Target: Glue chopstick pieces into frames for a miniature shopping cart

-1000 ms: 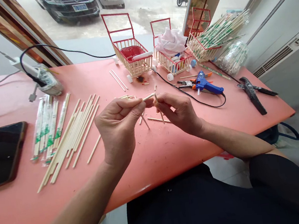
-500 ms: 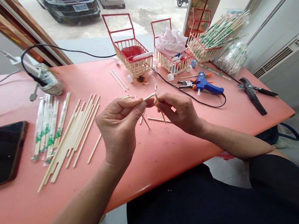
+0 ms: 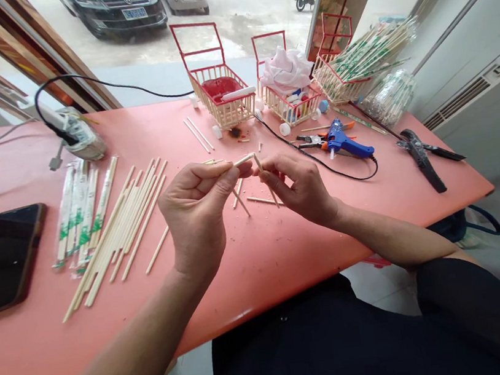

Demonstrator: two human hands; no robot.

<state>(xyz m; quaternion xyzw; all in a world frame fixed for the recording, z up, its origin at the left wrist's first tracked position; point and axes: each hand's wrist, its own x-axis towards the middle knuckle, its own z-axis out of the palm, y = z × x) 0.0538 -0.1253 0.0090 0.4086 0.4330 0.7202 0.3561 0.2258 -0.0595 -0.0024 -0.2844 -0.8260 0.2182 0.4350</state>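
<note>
My left hand (image 3: 194, 204) is closed in a pinch on a short piece of wooden chopstick (image 3: 245, 159). A second cut chopstick piece (image 3: 259, 162) slants downward in the fingertips of my right hand (image 3: 301, 188). The two pieces meet end to end at an angle, above the middle of the pink table (image 3: 260, 260). Below my left thumb another stick (image 3: 241, 202) points down; whether it joins the held piece, I cannot tell. Loose cut sticks (image 3: 265, 201) lie beneath my hands.
Left lie bare chopsticks (image 3: 121, 230), wrapped chopsticks (image 3: 80, 217) and a phone (image 3: 4, 259). A blue glue gun (image 3: 348, 141) and black-handled tool (image 3: 423, 160) rest right. Behind stand small stick-built carts (image 3: 230, 112), one filled with wrapped chopsticks (image 3: 366, 59). A power strip (image 3: 80, 137) has cables.
Both hands, with the joined stick ends, have shifted very slightly to the left. Their grips look the same.
</note>
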